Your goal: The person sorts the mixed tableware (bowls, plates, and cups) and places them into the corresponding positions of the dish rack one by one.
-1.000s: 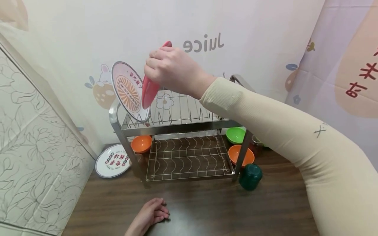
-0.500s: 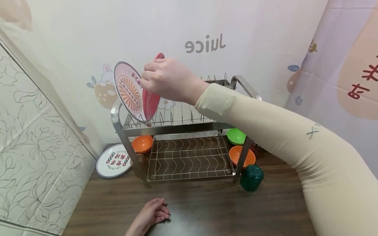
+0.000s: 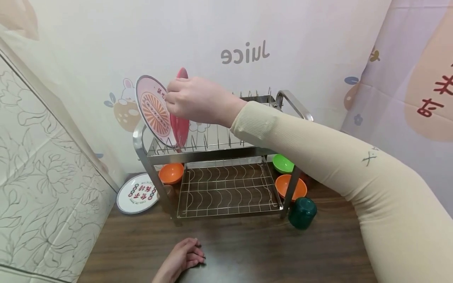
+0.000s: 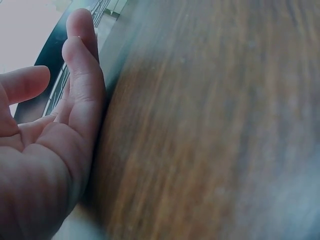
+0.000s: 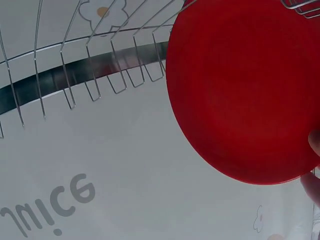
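Note:
A red plate [image 3: 181, 129] stands nearly upright at the left end of the dish rack's [image 3: 226, 151] upper tier, its lower edge among the wire dividers. My right hand [image 3: 192, 98] pinches its upper rim; in the right wrist view the fingertips [image 5: 314, 142] grip the edge of the red plate [image 5: 245, 95]. Just left of it leans a white plate [image 3: 152, 108] with an orange sunburst, partly hidden by the hand. My left hand [image 3: 182, 257] rests on the wooden table [image 3: 247, 251] in front of the rack, fingers relaxed and holding nothing.
A white plate with red lettering [image 3: 138, 193] lies left of the rack. An orange bowl [image 3: 171, 173] sits at the lower left. At the right are a green bowl [image 3: 283, 163], another orange bowl [image 3: 291, 186] and a dark green cup [image 3: 302, 213].
My right hand has moved left and brought the red plate down into the upper tier, turning it more upright beside the white plate. My left hand has stayed in place.

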Demonstrator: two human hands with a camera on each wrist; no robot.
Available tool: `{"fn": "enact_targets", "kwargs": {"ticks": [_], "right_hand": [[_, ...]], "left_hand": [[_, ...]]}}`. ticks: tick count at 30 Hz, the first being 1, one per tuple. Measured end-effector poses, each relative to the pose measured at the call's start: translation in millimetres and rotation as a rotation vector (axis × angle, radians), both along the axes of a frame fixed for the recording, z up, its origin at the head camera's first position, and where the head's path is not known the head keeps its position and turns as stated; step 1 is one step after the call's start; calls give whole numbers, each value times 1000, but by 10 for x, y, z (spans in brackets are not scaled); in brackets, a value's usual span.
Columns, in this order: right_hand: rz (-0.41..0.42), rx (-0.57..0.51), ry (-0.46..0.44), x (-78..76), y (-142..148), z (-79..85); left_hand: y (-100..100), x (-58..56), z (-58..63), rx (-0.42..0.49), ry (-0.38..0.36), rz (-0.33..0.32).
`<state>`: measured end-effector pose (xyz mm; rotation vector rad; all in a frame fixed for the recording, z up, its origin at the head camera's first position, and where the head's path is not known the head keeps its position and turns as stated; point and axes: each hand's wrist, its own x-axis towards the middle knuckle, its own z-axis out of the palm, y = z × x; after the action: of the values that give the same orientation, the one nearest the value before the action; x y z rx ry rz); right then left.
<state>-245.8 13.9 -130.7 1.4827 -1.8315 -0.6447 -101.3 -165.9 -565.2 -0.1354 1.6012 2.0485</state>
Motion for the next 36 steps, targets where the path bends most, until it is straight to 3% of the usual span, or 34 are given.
{"fn": "enact_targets", "kwargs": {"ticks": [11, 17, 24, 36], "right_hand": [[-69, 70, 21, -46, -45, -100], [-49, 62, -51, -40, -110, -142], [-22, 140, -33, -13, -158, -173], [-15, 101, -96, 34, -169, -223]], "left_hand": [[-6, 21, 1, 6, -4, 3], [6, 21, 15, -2, 5, 1], [4, 15, 15, -1, 15, 4], [6, 26, 17, -5, 7, 9]]}}
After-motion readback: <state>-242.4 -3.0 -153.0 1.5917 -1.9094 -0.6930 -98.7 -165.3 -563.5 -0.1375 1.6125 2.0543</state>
